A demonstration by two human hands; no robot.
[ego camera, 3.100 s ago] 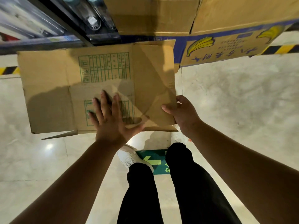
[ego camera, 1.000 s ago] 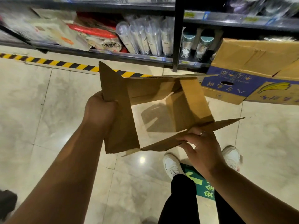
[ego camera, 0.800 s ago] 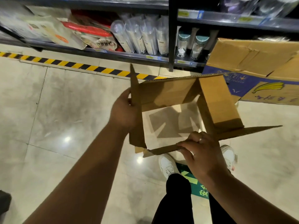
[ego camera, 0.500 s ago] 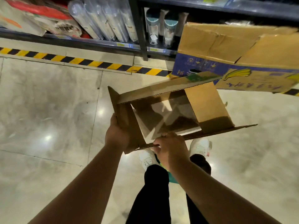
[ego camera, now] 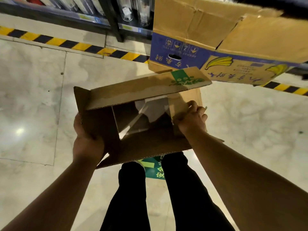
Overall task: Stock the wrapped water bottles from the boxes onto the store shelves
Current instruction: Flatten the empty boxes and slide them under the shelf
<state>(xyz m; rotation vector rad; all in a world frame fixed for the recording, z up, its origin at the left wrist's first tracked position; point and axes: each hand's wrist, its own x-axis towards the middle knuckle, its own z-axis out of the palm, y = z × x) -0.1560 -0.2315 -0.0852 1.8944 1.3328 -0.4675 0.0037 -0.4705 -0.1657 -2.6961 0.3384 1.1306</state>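
Observation:
I hold an empty brown cardboard box (ego camera: 141, 144) in front of me above the floor, both ends open so the tiles show through it. My left hand (ego camera: 86, 140) grips its left wall. My right hand (ego camera: 191, 119) grips its right flap. A far flap with green print (ego camera: 185, 79) sticks out toward the shelves. Wrapped clear water bottles (ego camera: 133, 9) stand on the bottom shelf at the top of the view.
A large blue and yellow banana box (ego camera: 225, 45) with closed brown flaps sits on the floor just beyond, at the upper right. Black and yellow hazard tape (ego camera: 75, 45) runs along the shelf base. A green floor sticker (ego camera: 155, 169) lies by my black-trousered legs.
I have turned right toward the banana box and brought the empty box nearer to it. My right hand has shifted from the near flap to the right flap.

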